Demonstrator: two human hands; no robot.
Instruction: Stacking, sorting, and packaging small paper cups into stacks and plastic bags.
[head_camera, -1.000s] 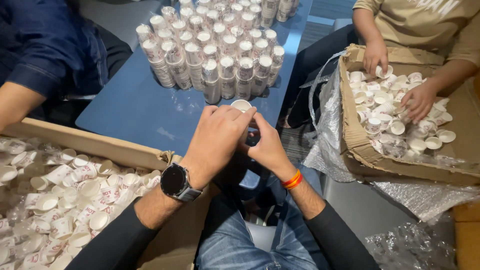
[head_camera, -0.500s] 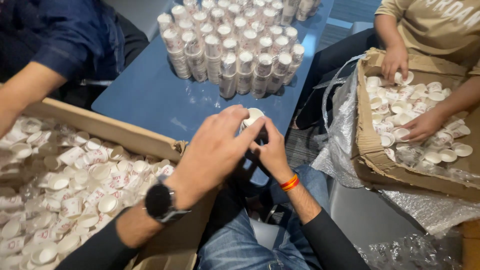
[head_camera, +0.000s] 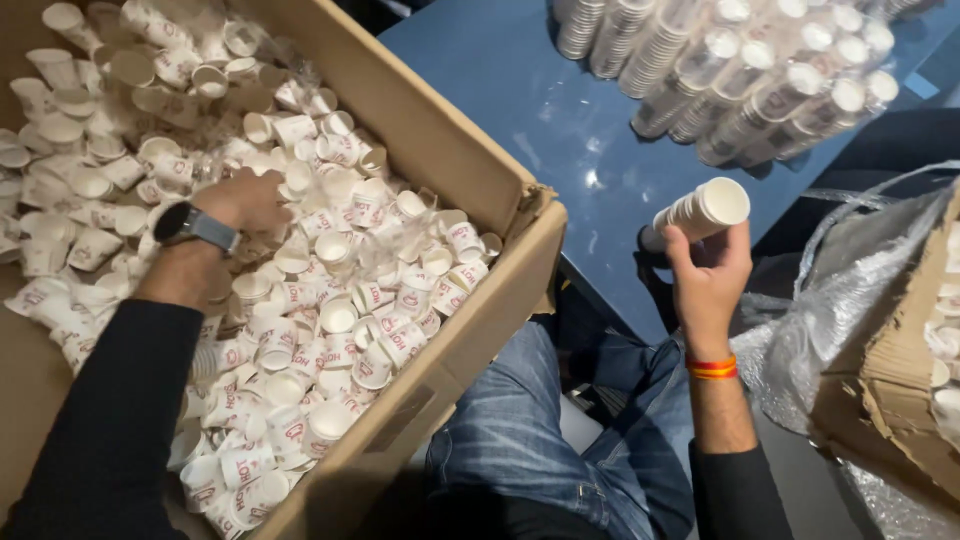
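Blue table (head_camera: 540, 110) ahead, knees in jeans below. Open cardboard box (head_camera: 470, 170) on the left, heaped with loose paper cups (head_camera: 340, 310), white with red print.

Left hand (head_camera: 245, 200), watch (head_camera: 195, 225) at the wrist, down among the loose cups; fingers buried, so no telling whether closed on one.

Right hand (head_camera: 710, 275) curled round a short stack of cups (head_camera: 700, 212), held tilted at the table edge, rim toward the camera.

Step, by the look of it: picking loose cups to nest into the held stack. Next cup would need turning the same way and lining up with the stack.

Counts: one stack in hand; two boxes, the second box (head_camera: 900, 370) at right, in plastic wrap (head_camera: 800, 350); finished stacks (head_camera: 740, 80) on the table – well over a dozen, cut by the frame; loose cups beyond counting.
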